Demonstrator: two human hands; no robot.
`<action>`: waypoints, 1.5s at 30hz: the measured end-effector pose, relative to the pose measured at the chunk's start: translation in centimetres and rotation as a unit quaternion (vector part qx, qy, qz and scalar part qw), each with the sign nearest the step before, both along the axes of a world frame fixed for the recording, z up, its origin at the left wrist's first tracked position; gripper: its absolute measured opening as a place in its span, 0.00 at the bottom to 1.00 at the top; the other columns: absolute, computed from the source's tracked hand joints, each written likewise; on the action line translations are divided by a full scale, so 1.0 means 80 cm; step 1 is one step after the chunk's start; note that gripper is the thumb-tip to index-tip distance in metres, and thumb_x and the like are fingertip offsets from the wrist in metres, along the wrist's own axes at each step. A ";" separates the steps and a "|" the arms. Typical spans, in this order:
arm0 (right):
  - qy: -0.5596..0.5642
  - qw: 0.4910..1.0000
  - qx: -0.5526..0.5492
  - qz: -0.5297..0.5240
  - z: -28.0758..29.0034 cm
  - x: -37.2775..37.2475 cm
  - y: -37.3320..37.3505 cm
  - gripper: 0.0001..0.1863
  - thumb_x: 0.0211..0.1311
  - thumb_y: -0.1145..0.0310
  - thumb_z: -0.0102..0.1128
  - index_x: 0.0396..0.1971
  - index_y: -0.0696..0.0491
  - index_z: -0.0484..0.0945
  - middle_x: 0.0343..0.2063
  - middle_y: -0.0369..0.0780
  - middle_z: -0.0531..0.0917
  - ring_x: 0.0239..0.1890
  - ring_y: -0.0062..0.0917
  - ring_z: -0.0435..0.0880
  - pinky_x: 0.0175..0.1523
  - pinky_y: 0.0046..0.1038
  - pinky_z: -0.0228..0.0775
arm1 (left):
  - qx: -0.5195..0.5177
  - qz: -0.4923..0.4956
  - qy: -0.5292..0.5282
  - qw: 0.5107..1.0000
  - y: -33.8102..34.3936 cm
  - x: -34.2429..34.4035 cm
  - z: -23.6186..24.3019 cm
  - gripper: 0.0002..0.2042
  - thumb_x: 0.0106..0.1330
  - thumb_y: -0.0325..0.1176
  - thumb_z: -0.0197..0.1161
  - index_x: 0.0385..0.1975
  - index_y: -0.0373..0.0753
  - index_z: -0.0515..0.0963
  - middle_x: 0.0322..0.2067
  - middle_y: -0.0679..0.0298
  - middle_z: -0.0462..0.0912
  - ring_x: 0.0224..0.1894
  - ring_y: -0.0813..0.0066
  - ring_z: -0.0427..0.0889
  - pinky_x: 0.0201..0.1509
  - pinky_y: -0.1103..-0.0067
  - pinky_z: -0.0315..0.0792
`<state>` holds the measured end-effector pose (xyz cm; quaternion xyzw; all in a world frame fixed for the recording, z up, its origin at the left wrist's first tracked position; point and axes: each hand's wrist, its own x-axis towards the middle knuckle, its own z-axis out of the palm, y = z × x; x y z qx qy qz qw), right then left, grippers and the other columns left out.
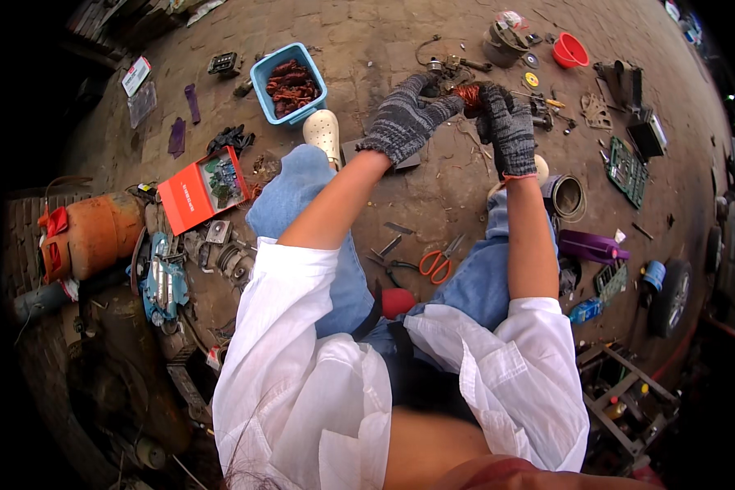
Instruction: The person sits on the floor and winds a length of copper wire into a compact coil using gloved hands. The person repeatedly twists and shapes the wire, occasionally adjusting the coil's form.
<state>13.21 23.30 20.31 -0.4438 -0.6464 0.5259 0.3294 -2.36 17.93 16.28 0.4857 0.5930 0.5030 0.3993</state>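
Both my hands wear dark grey knitted gloves and meet in front of me, above the brick floor. My right hand [508, 131] is closed round one end of a bundle of copper wire [468, 95]. From the other side my left hand [410, 121] reaches in, its fingers closed at the bundle's left end. Dark metal parts [437, 67] lie just beyond my fingers; whether they join the bundle I cannot tell. A flat dark plate [407, 161] rests under my left wrist. Orange-handled scissors [437, 263] and dark-handled pliers [400, 264] lie between my legs.
A blue basin [257, 77] of reddish-brown copper scrap stands left of my cream shoe. Further left are a red box [189, 200] of circuit boards and an orange gas cylinder [102, 235]. To the right lie a red bowl [570, 51], a purple container [588, 245] and a tyre [672, 298].
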 end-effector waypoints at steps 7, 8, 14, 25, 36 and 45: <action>-0.126 0.971 0.177 -0.103 -0.034 0.014 0.034 0.19 0.61 0.56 0.42 0.27 0.53 0.79 0.16 0.35 0.80 0.10 0.14 0.66 0.16 0.18 0.55 | 0.240 -0.021 0.248 0.938 0.001 -0.033 -0.012 0.10 0.58 0.33 0.56 0.35 0.36 0.78 0.28 0.59 0.81 0.27 0.73 0.77 0.34 0.78 0.70; -0.148 0.957 0.223 -0.109 -0.042 0.020 0.040 0.19 0.61 0.56 0.42 0.26 0.53 0.79 0.16 0.35 0.80 0.10 0.14 0.66 0.16 0.18 0.55 | 0.176 -0.015 0.156 0.972 -0.007 -0.031 0.013 0.10 0.58 0.32 0.55 0.35 0.37 0.78 0.29 0.59 0.81 0.27 0.72 0.77 0.35 0.78 0.70; -0.158 0.956 0.240 -0.058 -0.048 0.020 0.043 0.18 0.61 0.56 0.43 0.31 0.53 0.78 0.17 0.35 0.80 0.11 0.16 0.68 0.18 0.21 0.59 | 0.112 0.039 0.027 0.993 -0.019 -0.026 0.041 0.08 0.57 0.30 0.55 0.34 0.38 0.79 0.31 0.58 0.80 0.30 0.68 0.78 0.37 0.79 0.70; -0.066 0.996 -0.047 0.042 0.006 0.004 0.004 0.16 0.60 0.58 0.48 0.32 0.57 0.76 0.17 0.36 0.79 0.12 0.16 0.66 0.18 0.21 0.58 | 0.105 0.150 0.058 0.981 -0.020 -0.062 0.044 0.09 0.59 0.30 0.52 0.31 0.38 0.80 0.32 0.60 0.81 0.33 0.71 0.79 0.39 0.80 0.71; -0.225 0.930 0.248 -0.151 -0.071 0.017 0.060 0.17 0.60 0.56 0.47 0.29 0.55 0.77 0.20 0.41 0.80 0.25 0.31 0.78 0.34 0.29 0.67 | 0.231 0.227 0.481 0.814 -0.032 -0.028 0.079 0.21 0.43 0.38 0.65 0.39 0.39 0.76 0.45 0.57 0.71 0.51 0.55 0.66 0.55 0.64 0.60; -0.204 0.881 0.422 -0.058 -0.058 -0.012 0.026 0.14 0.59 0.60 0.48 0.29 0.56 0.75 0.24 0.45 0.79 0.25 0.33 0.78 0.31 0.30 0.68 | 0.359 0.068 0.526 0.768 -0.015 0.009 0.046 0.16 0.50 0.29 0.53 0.41 0.41 0.75 0.40 0.57 0.74 0.47 0.61 0.71 0.54 0.67 0.64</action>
